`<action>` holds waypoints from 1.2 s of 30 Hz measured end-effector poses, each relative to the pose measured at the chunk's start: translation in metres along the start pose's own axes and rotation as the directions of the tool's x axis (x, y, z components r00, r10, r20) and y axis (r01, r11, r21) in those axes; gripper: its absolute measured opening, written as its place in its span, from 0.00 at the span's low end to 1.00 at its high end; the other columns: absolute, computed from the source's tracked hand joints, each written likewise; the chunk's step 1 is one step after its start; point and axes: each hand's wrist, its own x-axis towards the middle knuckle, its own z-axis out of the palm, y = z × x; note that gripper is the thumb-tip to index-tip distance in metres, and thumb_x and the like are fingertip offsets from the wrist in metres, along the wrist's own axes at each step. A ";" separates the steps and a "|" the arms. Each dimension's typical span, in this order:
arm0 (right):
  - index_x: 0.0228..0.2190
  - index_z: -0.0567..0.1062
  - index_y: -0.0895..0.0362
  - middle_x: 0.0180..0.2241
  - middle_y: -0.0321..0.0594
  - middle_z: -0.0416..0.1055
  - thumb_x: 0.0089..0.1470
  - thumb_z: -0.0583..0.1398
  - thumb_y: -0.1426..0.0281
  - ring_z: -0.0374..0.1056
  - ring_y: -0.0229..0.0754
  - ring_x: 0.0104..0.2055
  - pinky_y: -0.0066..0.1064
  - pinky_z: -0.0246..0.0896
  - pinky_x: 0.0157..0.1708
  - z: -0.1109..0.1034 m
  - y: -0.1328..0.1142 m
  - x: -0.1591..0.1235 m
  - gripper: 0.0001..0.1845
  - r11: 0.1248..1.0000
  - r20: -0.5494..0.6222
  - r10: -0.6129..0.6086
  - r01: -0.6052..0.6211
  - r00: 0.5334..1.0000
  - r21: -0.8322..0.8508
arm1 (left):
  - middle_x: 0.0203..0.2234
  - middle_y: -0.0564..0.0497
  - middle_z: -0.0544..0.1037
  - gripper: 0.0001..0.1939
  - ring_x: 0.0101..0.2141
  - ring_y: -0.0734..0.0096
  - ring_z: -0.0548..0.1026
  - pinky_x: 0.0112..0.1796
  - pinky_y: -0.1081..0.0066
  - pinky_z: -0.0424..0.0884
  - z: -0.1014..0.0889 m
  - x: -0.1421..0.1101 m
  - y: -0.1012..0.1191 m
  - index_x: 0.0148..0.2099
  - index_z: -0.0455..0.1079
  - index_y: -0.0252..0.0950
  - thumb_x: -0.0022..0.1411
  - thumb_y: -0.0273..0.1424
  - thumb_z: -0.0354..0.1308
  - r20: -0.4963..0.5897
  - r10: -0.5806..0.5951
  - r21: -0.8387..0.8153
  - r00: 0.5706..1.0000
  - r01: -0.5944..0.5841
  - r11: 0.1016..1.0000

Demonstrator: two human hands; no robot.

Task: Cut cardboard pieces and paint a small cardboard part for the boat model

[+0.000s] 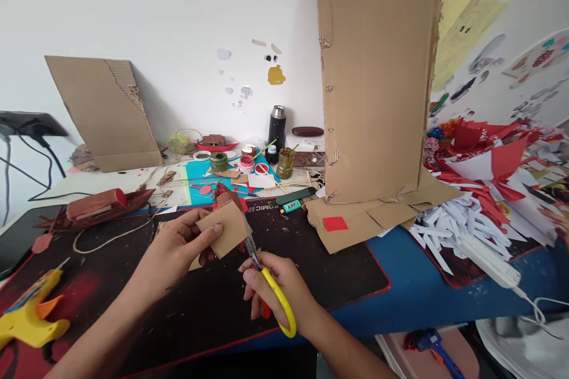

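Nearest, bottom center: right hand [282, 284] in a closed grip around yellow-handled scissors [279, 296], thumb on top, blades up against right edge of cardboard piece [229, 229]. Just left of scissors, same small tan piece pinched between thumb and fingers of left hand [178, 243], held above black mat [200, 314] on blue tabletop [362, 315]. Lower left: yellow glue gun [33, 317]. Lower right, below tabletop level: blue glue gun [434, 348]. Farther in, right side: heap of white paper strips [466, 222]; left of it, red paper square [335, 224] on flat cardboard [355, 231]. Left side, past yellow glue gun: reddish-brown model boat [95, 206]. Behind hands: green paint jar [219, 163] among other small jars. Beyond jars: black thermos [277, 130], upright near white wall [178, 6]. Also toward back: tall cardboard panel [377, 77] right of thermos; tilted cardboard sheet [100, 112] at upper left.
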 end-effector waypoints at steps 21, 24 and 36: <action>0.37 0.73 0.54 0.19 0.25 0.63 0.60 0.64 0.32 0.59 0.33 0.16 0.24 0.54 0.17 0.009 0.016 -0.011 0.36 0.999 -0.165 -0.029 0.035 0.986 0.031 | 0.22 0.50 0.80 0.33 0.20 0.65 0.73 0.23 0.67 0.71 0.014 0.001 -0.003 0.37 0.78 0.39 0.50 0.65 0.74 0.098 0.074 0.068 0.992 -0.081 0.994; 0.37 0.72 0.53 0.18 0.24 0.62 0.59 0.64 0.31 0.57 0.32 0.15 0.24 0.53 0.16 0.012 0.021 -0.012 0.37 0.997 -0.191 -0.009 0.023 0.982 0.071 | 0.22 0.51 0.80 0.32 0.20 0.66 0.73 0.23 0.68 0.70 0.018 0.001 -0.007 0.36 0.76 0.40 0.53 0.64 0.73 0.104 0.098 0.064 0.990 -0.105 0.992; 0.35 0.70 0.53 0.15 0.21 0.60 0.53 0.67 0.28 0.51 0.29 0.12 0.21 0.47 0.12 0.018 0.029 -0.019 0.40 0.976 -0.221 0.019 0.030 0.975 0.217 | 0.22 0.52 0.80 0.32 0.22 0.67 0.75 0.24 0.69 0.73 0.028 0.005 -0.021 0.39 0.76 0.39 0.53 0.62 0.75 0.161 0.053 -0.024 0.986 -0.050 0.998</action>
